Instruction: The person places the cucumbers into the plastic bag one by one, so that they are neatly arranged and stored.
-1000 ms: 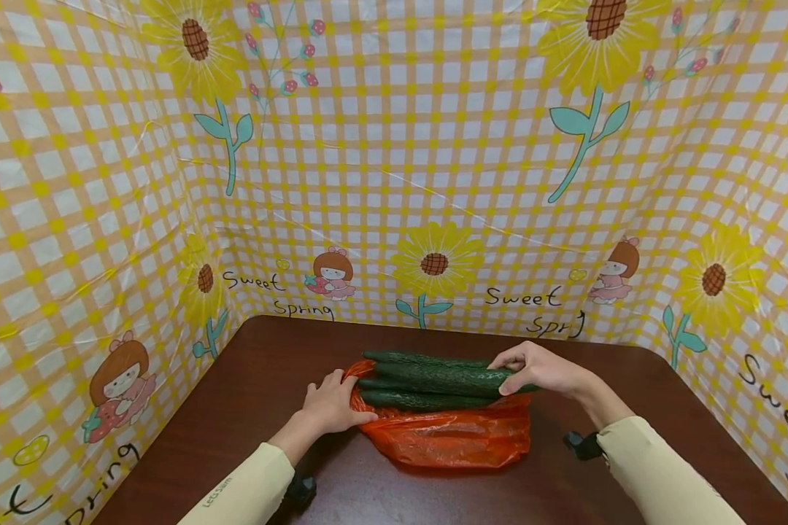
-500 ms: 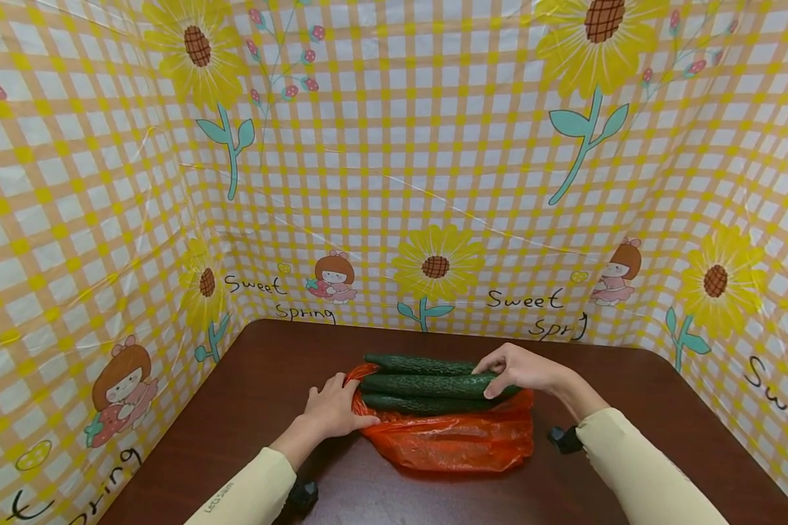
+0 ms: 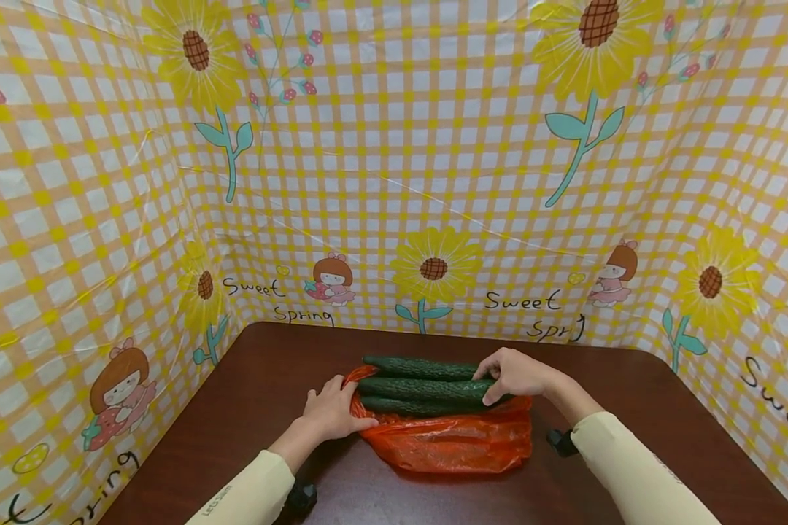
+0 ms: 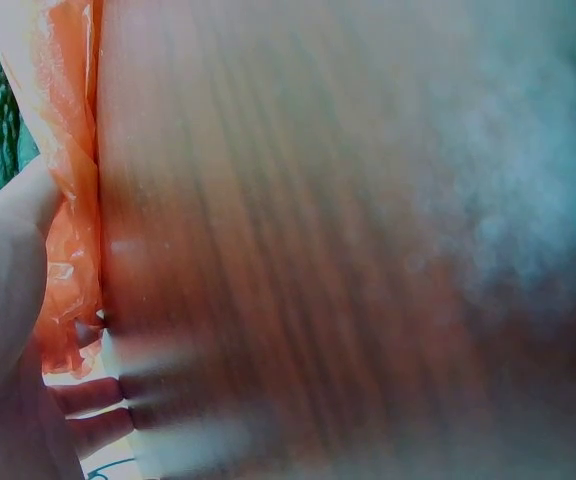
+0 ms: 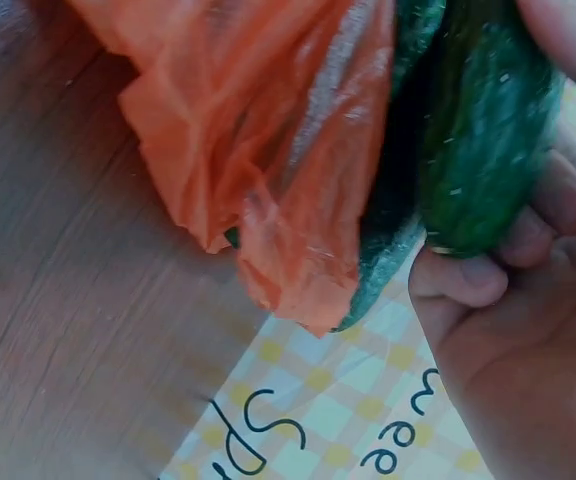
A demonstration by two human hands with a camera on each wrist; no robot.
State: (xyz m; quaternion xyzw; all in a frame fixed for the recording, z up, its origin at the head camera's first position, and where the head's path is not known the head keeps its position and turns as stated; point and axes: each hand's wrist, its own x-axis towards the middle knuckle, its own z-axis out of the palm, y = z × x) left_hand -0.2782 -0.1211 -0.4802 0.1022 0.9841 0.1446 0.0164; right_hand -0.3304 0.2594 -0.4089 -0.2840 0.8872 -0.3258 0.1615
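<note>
Several dark green cucumbers lie side by side on an orange-red plastic bag [image 3: 453,445], which covers their near side. My right hand [image 3: 519,375] grips the right end of the top cucumber [image 3: 414,388] between thumb and fingers. In the right wrist view that cucumber's tip [image 5: 478,190] sits in the curled fingers, a little apart from the cucumber and bag beside it. At the left end, my left hand [image 3: 331,410] holds the gathered bag edge [image 4: 73,180] between thumb and fingers. Another cucumber [image 3: 420,367] lies behind the top one, and one more [image 3: 414,405] in front.
A dark brown wooden table [image 3: 269,364] lies under everything. Checked yellow-and-white cloth [image 3: 381,189] with sunflower prints walls off the back and both sides. Dark wrist devices [image 3: 561,442] hang beneath both forearms.
My right hand has shifted left along the cucumbers, and the top cucumber has come slightly nearer, showing more of the rear one. The left hand stays at the bag's edge.
</note>
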